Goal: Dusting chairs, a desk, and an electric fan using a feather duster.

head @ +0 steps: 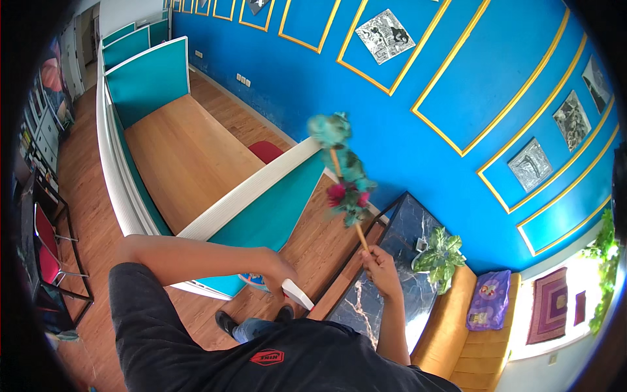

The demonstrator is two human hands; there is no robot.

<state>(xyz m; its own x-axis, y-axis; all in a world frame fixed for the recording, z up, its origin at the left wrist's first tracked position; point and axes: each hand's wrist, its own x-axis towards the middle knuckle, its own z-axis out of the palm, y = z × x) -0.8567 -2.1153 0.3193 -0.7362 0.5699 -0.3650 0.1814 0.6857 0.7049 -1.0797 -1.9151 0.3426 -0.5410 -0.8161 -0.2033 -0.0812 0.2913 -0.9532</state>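
My right hand (379, 270) grips the lower end of a thin wooden stick (361, 237). Teal artificial-looking flowers and foliage (353, 166), with magenta blooms (337, 193), are fixed along the stick, blurred, and overlap the divider's corner in view. My left hand (278, 274) is bent inward, closed on a white handle-like object (297, 294) with a red edge. Beside that hand shows part of a blue and orange patterned thing (254, 281); whether it joins the white object is unclear.
A wooden desk (191, 147) stands between teal partitions (147, 83) with white rims. At right are a dark marble-patterned table (406, 230), a leafy plant (440, 257) and a yellow sofa (465, 357) with a purple cushion (489, 301). A blue wall (303, 83) rises beyond.
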